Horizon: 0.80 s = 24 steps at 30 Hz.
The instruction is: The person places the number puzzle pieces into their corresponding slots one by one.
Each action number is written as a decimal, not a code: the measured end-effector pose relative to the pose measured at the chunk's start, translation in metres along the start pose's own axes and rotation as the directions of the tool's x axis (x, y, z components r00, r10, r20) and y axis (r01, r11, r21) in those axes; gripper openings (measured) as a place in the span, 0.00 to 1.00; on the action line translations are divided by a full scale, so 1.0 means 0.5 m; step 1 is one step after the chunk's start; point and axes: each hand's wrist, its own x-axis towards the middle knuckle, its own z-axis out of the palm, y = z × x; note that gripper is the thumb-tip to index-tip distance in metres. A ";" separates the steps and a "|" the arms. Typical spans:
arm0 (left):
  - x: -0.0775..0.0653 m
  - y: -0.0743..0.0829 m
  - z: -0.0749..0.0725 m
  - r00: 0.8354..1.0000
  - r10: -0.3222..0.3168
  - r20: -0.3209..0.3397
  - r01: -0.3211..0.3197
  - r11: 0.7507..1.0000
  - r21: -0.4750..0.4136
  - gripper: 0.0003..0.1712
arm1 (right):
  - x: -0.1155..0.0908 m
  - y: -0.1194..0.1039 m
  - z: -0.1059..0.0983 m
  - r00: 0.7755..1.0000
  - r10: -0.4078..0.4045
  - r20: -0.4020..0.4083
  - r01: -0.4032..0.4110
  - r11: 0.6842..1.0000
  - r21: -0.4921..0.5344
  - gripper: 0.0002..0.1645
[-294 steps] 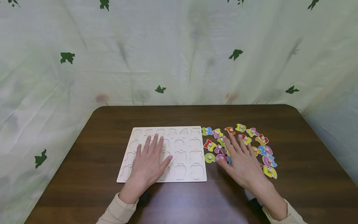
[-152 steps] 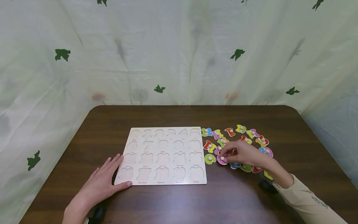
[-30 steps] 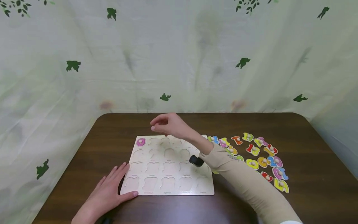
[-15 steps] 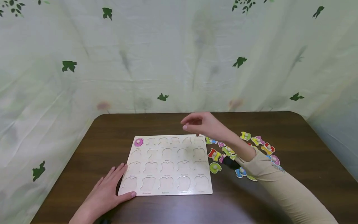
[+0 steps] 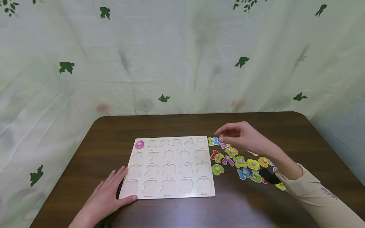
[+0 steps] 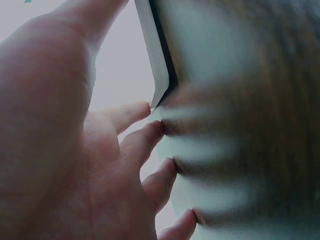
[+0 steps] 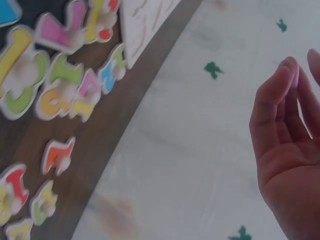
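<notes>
A white number puzzle board (image 5: pixel 176 158) lies on the table, and a pink zero piece (image 5: pixel 139 145) sits in its far left slot. My left hand (image 5: pixel 103 197) rests at the board's left edge, fingers straight and spread, thumb at the near corner. In the left wrist view its fingertips (image 6: pixel 159 129) touch the tabletop. Over the far part of the loose pieces hovers my right hand (image 5: pixel 248 138), fingers loosely bent and holding nothing. Below it lie a green-and-blue 12 (image 5: pixel 213 141) and other knobbed number pieces, some hidden by the hand and forearm.
Several colourful number pieces lie right of the board, among them a green 6 (image 5: pixel 218 169), a blue 4 (image 5: pixel 243 173) and an orange 1 (image 7: pixel 59 156). The dark wooden table (image 5: pixel 159 212) ends at a pale curtain (image 5: pixel 182 57) with leaf prints.
The pink zero has gone from the loose pieces into the board's far left slot. Over the last second my right hand has moved right, off the board. My left hand has stayed at the edge.
</notes>
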 end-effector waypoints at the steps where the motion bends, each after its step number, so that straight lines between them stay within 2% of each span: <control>1: 0.000 0.000 0.000 1.000 0.002 0.000 -0.002 1.000 -0.003 0.64 | -0.010 0.004 -0.006 1.000 0.006 -0.006 -0.006 1.000 -0.013 0.12; 7: 0.000 -0.003 0.002 1.000 0.012 -0.010 -0.012 1.000 -0.003 0.63 | -0.066 0.019 -0.039 0.998 0.017 -0.066 -0.021 0.998 -0.066 0.11; 15: 0.000 -0.001 0.001 1.000 0.013 -0.008 -0.013 1.000 -0.006 0.63 | -0.131 0.032 -0.071 0.991 0.033 -0.126 -0.037 0.999 -0.034 0.12; 24: 0.000 -0.004 0.002 1.000 0.002 0.016 -0.002 1.000 -0.010 0.65 | -0.207 0.056 -0.092 0.979 0.038 -0.200 -0.062 0.992 -0.112 0.15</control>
